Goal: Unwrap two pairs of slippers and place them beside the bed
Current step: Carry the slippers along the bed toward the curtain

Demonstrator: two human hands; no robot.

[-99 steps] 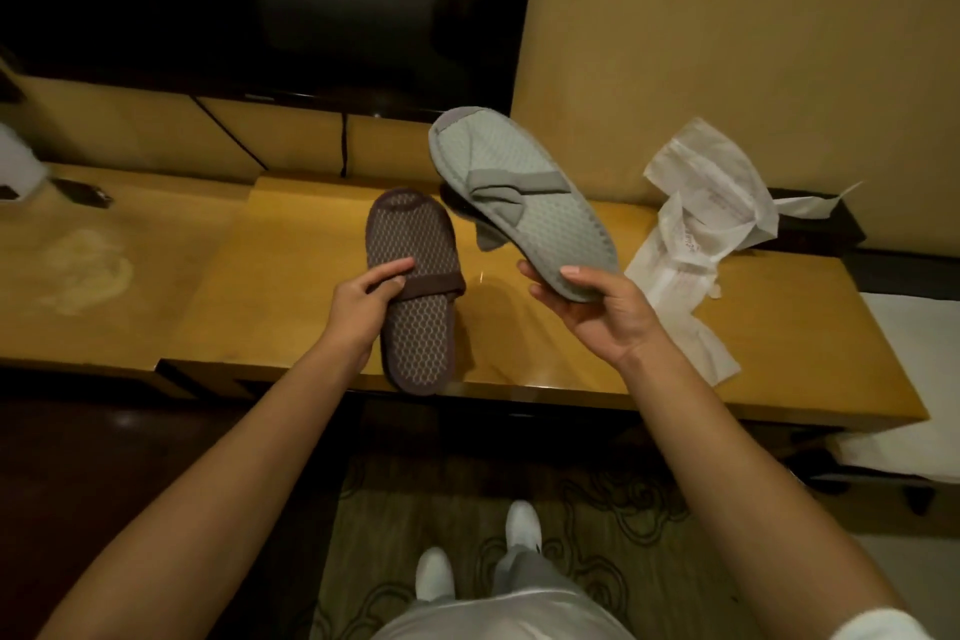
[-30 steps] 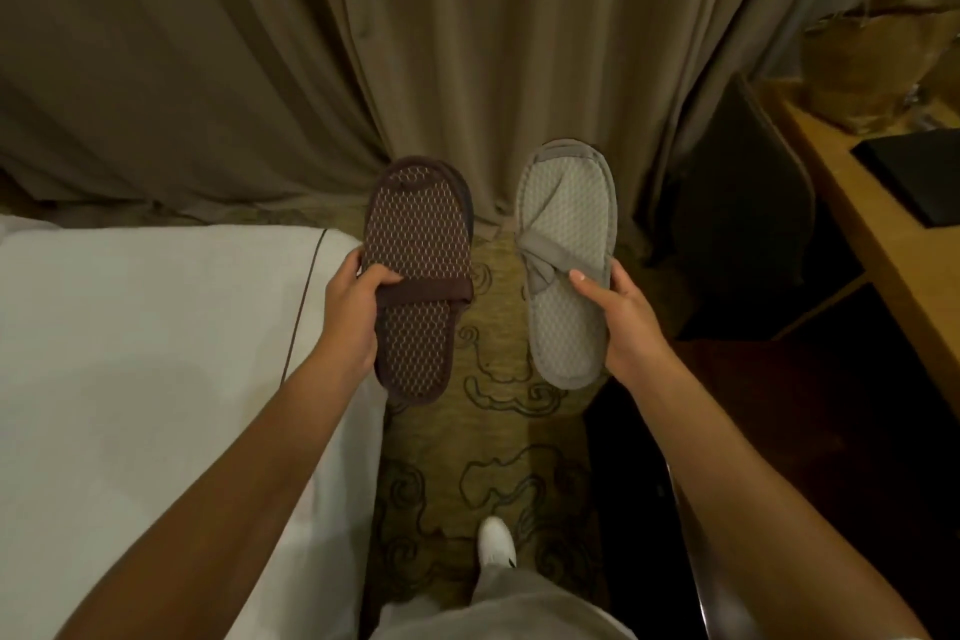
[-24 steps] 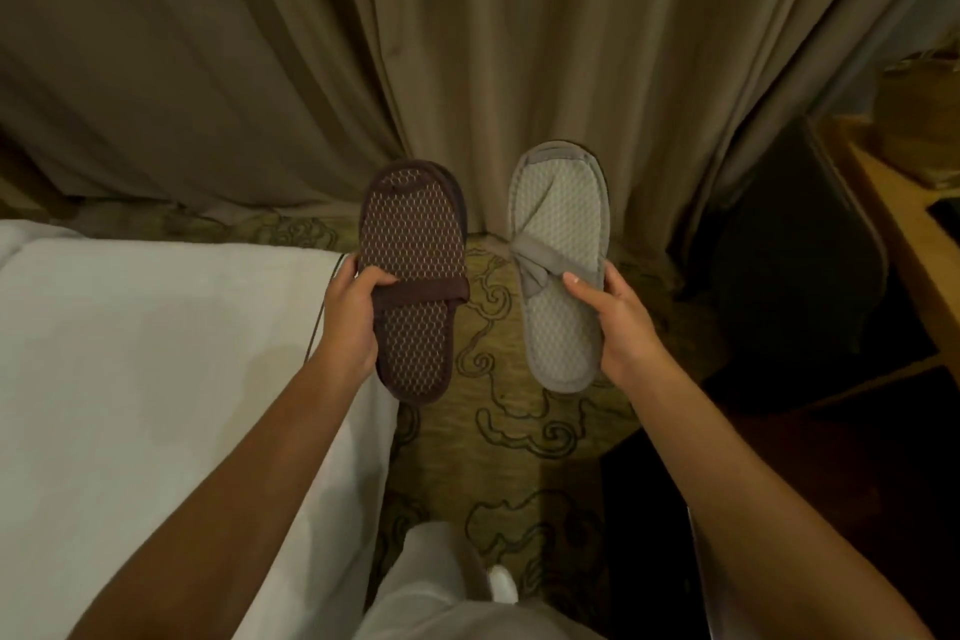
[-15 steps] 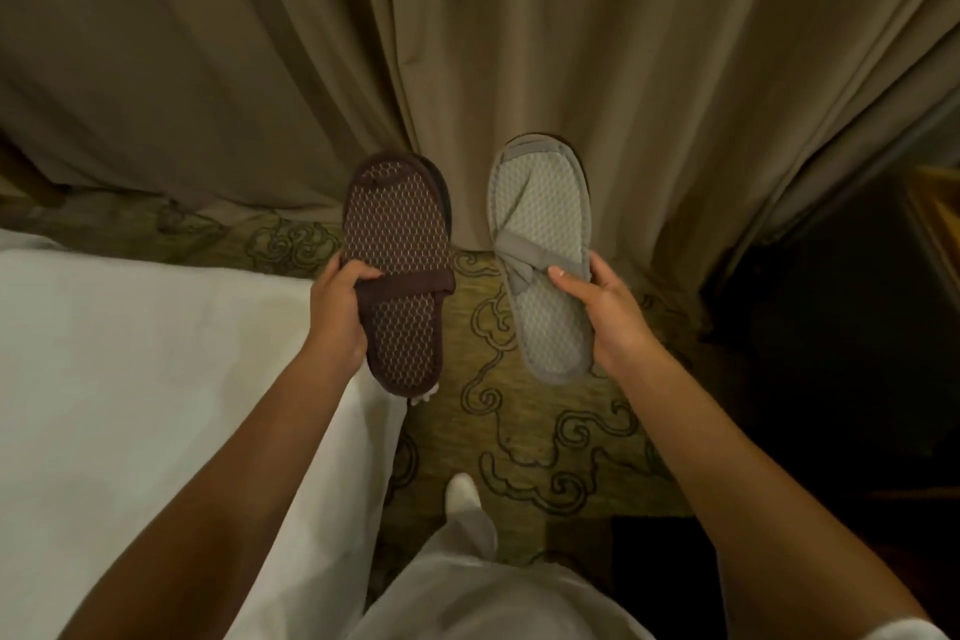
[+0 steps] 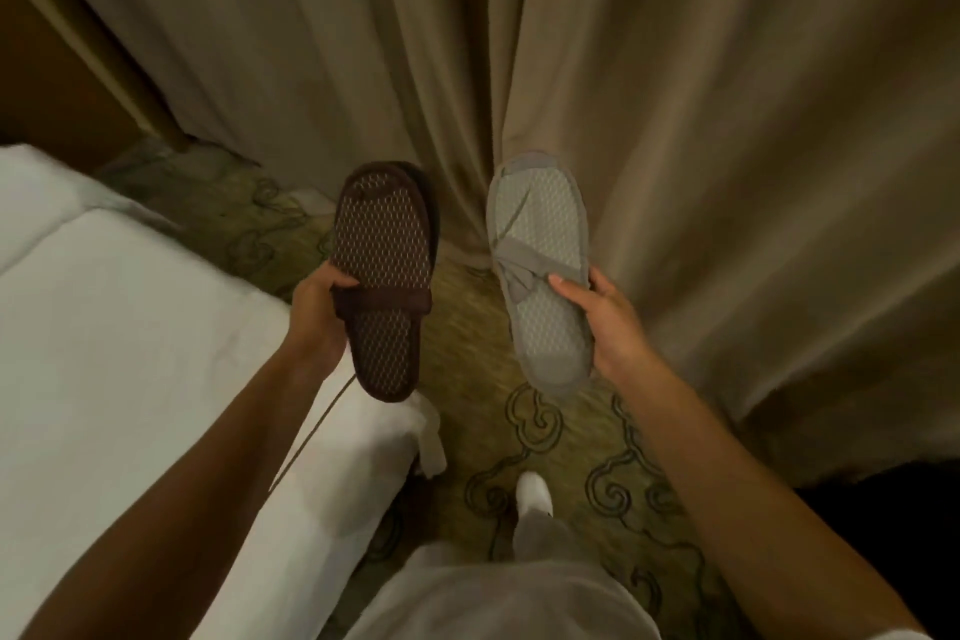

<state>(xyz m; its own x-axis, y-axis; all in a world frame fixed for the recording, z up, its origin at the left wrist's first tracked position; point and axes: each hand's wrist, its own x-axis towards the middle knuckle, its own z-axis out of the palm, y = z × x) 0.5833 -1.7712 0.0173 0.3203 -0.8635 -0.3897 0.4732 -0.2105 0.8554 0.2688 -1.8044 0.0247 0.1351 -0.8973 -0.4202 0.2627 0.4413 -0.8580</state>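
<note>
Both arms bare, reaching forward and up from the bottom corners. Left hand (image 5: 317, 307) closed on the brown slipper (image 5: 382, 276) at its strap, thumb on top, fingers behind. Right hand (image 5: 605, 322) gripping the grey slipper (image 5: 540, 265) at its right edge, thumb across the sole near the strap, palm turned inward. Hands level, apart, not touching. One leg forward, white shoe (image 5: 533, 491) showing.

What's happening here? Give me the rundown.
A person stands on the patterned carpet between the white bed and the beige curtains, holding slippers up in the air. The left hand grips the dark brown mesh slippers by the strap; the right hand holds the pale grey mesh slippers at the edge. Nothing has been set on the floor yet.
</note>
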